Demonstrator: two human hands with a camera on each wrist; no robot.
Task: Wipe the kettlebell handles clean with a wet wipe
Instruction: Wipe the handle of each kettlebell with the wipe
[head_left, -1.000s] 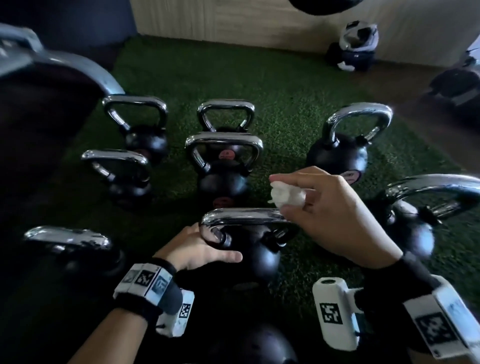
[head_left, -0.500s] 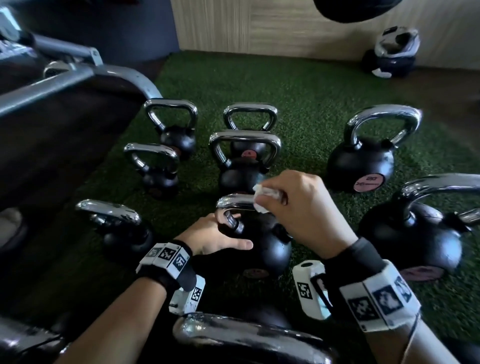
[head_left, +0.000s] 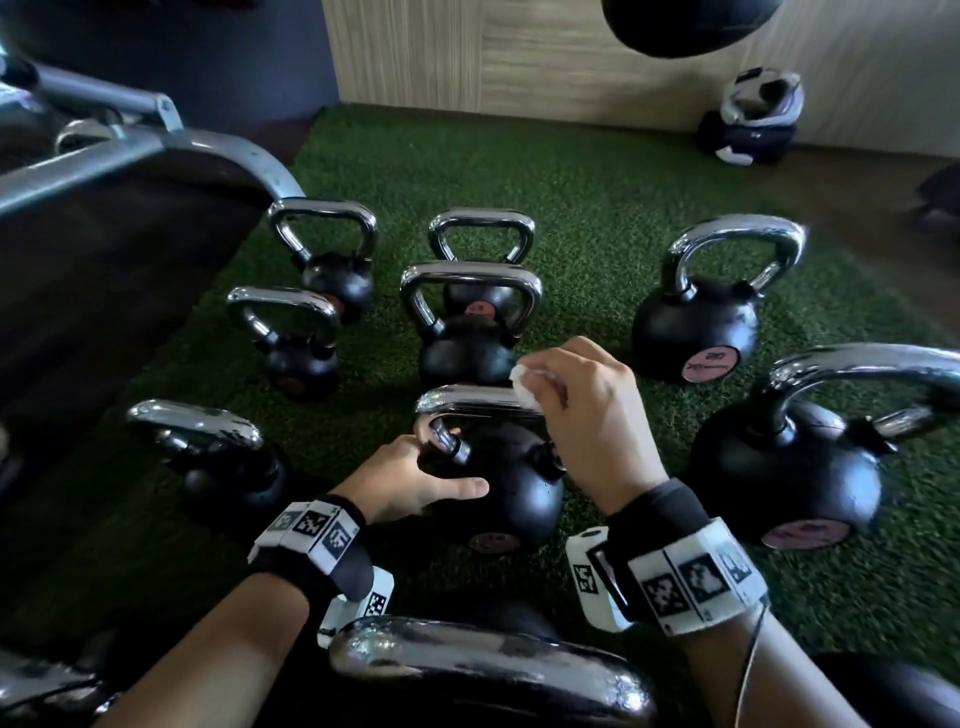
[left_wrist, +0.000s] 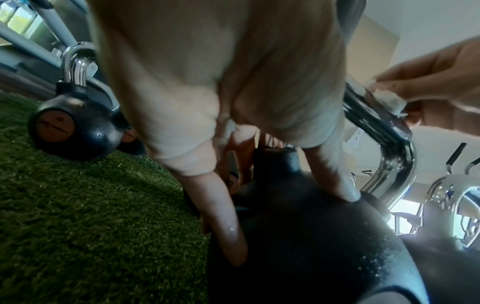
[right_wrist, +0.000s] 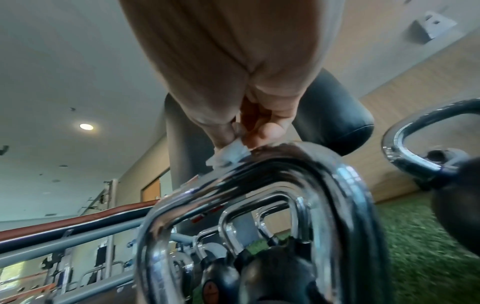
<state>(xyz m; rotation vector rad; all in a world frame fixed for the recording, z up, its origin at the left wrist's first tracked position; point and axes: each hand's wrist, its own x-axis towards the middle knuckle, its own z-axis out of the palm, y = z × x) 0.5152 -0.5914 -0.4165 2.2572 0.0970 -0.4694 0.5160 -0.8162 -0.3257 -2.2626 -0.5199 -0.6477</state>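
Underfoot, green turf (head_left: 597, 218) meets a wood-panelled wall (head_left: 519, 57)

Green artificial turf (head_left: 519, 171) covers the floor, and a strip of dark brown floor lies beside it on the right. The far wall (head_left: 571, 62) has light wood panels. A black punching bag (right_wrist: 332, 115) hangs overhead. One round ceiling lamp (right_wrist: 86, 126) is lit.

left hand (head_left: 410, 480) spread flat, right hand (head_left: 582, 410) — fingers pinched
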